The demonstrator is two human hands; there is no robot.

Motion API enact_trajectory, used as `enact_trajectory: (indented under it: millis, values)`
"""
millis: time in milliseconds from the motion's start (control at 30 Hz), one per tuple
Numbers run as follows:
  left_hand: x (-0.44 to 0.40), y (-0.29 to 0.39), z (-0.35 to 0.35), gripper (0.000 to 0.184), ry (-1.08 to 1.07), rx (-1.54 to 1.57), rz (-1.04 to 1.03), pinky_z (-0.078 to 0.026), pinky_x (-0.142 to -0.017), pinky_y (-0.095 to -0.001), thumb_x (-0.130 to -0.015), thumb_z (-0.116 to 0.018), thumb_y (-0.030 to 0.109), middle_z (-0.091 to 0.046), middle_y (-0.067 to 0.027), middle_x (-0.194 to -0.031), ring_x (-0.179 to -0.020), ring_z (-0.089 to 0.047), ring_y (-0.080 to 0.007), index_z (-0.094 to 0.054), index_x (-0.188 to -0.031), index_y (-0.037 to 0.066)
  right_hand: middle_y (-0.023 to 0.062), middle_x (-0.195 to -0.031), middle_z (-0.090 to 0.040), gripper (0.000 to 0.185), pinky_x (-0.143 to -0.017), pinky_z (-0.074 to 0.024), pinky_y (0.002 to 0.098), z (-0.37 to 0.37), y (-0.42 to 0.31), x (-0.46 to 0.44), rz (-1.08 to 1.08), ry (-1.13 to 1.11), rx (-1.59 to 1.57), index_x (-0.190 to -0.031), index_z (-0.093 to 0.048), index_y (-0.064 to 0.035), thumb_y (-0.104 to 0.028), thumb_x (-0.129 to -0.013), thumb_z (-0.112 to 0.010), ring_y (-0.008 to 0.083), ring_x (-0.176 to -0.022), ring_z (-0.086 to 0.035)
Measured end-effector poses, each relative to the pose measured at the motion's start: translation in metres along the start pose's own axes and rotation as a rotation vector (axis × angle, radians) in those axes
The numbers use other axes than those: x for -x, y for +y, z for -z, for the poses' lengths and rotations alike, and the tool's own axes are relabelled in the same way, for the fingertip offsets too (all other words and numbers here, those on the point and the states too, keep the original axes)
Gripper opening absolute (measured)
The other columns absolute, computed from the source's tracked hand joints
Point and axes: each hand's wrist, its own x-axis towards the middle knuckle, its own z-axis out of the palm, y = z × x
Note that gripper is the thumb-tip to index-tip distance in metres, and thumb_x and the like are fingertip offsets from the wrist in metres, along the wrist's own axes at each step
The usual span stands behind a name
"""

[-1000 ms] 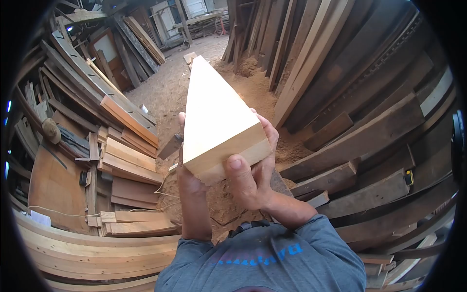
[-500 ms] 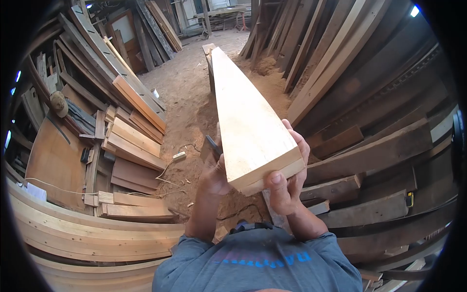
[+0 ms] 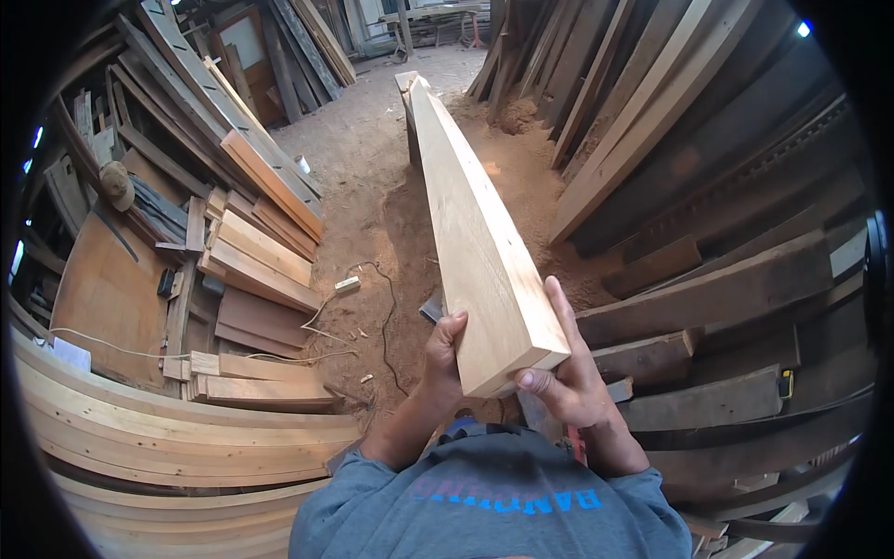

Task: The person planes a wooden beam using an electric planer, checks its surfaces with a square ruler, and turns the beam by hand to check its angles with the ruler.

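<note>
A long, pale wooden beam (image 3: 480, 242) slopes away from me, its near end raised in front of my chest. Its far end lies on a support (image 3: 410, 116). My left hand (image 3: 445, 359) grips the left side close to the near end, thumb on the face, other fingers hidden beneath. My right hand (image 3: 579, 377) holds the near right corner, its thumb at the end face and a finger stretched along the side. A dark grey flat object (image 3: 431, 308) pokes out beside the beam above my left hand; I cannot tell whether that hand holds it.
Stacked boards (image 3: 261, 256) lie to the left, with curved planks (image 3: 186, 433) nearer me. Tall planks (image 3: 652, 102) lean on the right above more timber (image 3: 708, 279). A power strip (image 3: 347, 284) with a cord lies on the sawdust-covered floor (image 3: 368, 205).
The beam has been rolled about its length, so two long faces now show with an edge between them. My left thumb has come onto its face, and my right hand has shifted around the corner.
</note>
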Motion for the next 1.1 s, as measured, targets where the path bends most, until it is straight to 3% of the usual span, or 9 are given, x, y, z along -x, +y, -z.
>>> enact_trajectory:
  millis: [167, 333, 467, 567, 633, 767, 833, 1000, 1100]
  values:
    - [0.022, -0.046, 0.051, 0.075, 0.180, -0.166, 0.089, -0.046, -0.112, -0.0504, -0.101, -0.046, 0.046, -0.050, -0.0271, -0.145, -0.131, -0.057, -0.0373, -0.028, -0.155, -0.003, 0.0287, -0.151, -0.042, 0.098, -0.120, -0.0311, 0.0387, 0.018, 0.045, 0.027, -0.385, -0.080, -0.364, -0.157, -0.017, 0.0129, -0.025, -0.089, -0.078, 0.0313, -0.144, -0.040]
    - [0.037, -0.103, 0.162, 0.063, 0.279, -0.443, 0.016, -0.046, -0.108, -0.0413, -0.102, -0.059, 0.028, -0.053, -0.0168, -0.141, -0.128, -0.055, -0.0243, -0.034, -0.153, 0.001, 0.0191, -0.131, -0.059, 0.075, -0.104, -0.0466, 0.0350, 0.004, 0.148, 0.080, -0.913, 0.129, -0.281, -0.142, -0.041, 0.0113, -0.024, -0.087, -0.077, 0.0230, -0.121, -0.058]
    - [0.043, -0.130, 0.243, 0.059, 0.335, -0.734, 0.241, -0.051, -0.100, -0.0401, -0.104, -0.059, 0.035, -0.058, -0.0160, -0.137, -0.119, -0.061, -0.0253, -0.041, -0.151, 0.003, 0.0220, -0.120, -0.066, 0.067, -0.099, -0.0513, 0.0373, 0.003, 0.213, 0.116, -0.957, 0.149, -0.015, -0.134, -0.049, 0.0093, -0.024, -0.084, -0.078, 0.0278, -0.113, -0.066]
    - [0.040, -0.085, 0.245, 0.037, 0.517, -1.219, 0.876, -0.058, -0.083, -0.0471, -0.100, -0.062, 0.029, -0.072, -0.0178, -0.110, -0.091, -0.073, -0.0292, -0.061, -0.126, 0.003, 0.0312, -0.119, -0.064, 0.074, -0.099, -0.0525, 0.0460, 0.003, 0.234, 0.120, -1.010, -0.004, 0.653, -0.132, -0.047, 0.0096, -0.028, -0.077, -0.080, 0.0405, -0.113, -0.066]
    - [0.065, -0.063, 0.260, 0.027, 0.484, -1.795, 0.471, -0.056, -0.078, -0.0448, -0.097, -0.063, 0.025, -0.074, -0.0176, -0.091, -0.086, -0.072, -0.0277, -0.064, -0.112, 0.002, 0.0336, -0.118, -0.064, 0.075, -0.097, -0.0534, 0.0501, 0.000, 0.265, 0.132, -1.128, -0.007, 0.828, -0.132, -0.045, 0.0082, -0.029, -0.077, -0.080, 0.0457, -0.111, -0.066]
    - [0.076, -0.030, 0.282, 0.022, 0.760, -1.562, 0.087, -0.054, -0.071, -0.0391, -0.096, -0.064, 0.021, -0.072, -0.0136, -0.082, -0.076, -0.070, -0.0216, -0.061, -0.105, 0.001, 0.0341, -0.116, -0.066, 0.075, -0.095, -0.0542, 0.0539, 0.016, 0.326, 0.152, -1.167, 0.012, 0.960, -0.132, -0.040, 0.0074, -0.028, -0.077, -0.078, 0.0490, -0.108, -0.067]
    - [0.066, -0.014, 0.295, 0.022, 0.934, -1.330, 0.027, -0.053, -0.068, -0.0361, -0.096, -0.067, 0.022, -0.069, -0.0089, -0.079, -0.071, -0.066, -0.0169, -0.061, -0.101, 0.001, 0.0347, -0.112, -0.067, 0.080, -0.095, -0.0527, 0.0540, 0.015, 0.342, 0.162, -1.173, 0.049, 0.955, -0.139, -0.041, 0.0027, -0.028, -0.076, -0.078, 0.0500, -0.106, -0.066]
    - [0.009, -0.008, 0.324, 0.031, 0.901, -1.282, -0.093, -0.049, -0.063, -0.0294, -0.097, -0.070, 0.026, -0.062, -0.0021, -0.079, -0.068, -0.059, -0.0116, -0.058, -0.107, 0.000, 0.0300, -0.123, -0.065, 0.066, -0.100, -0.0512, 0.0518, 0.041, 0.350, 0.177, -1.140, 0.099, 0.679, -0.133, -0.053, 0.0058, -0.027, -0.080, -0.076, 0.0461, -0.117, -0.064]
    - [-0.031, -0.038, 0.319, 0.047, 0.878, -1.411, -0.040, -0.051, -0.067, -0.0327, -0.092, -0.075, 0.033, -0.064, -0.0041, -0.083, -0.072, -0.061, -0.0147, -0.055, -0.113, -0.003, 0.0279, -0.127, -0.065, 0.059, -0.103, -0.0487, 0.0491, 0.062, 0.275, 0.187, -1.037, 0.458, 0.690, -0.129, -0.061, 0.0032, -0.029, -0.082, -0.074, 0.0432, -0.122, -0.062]
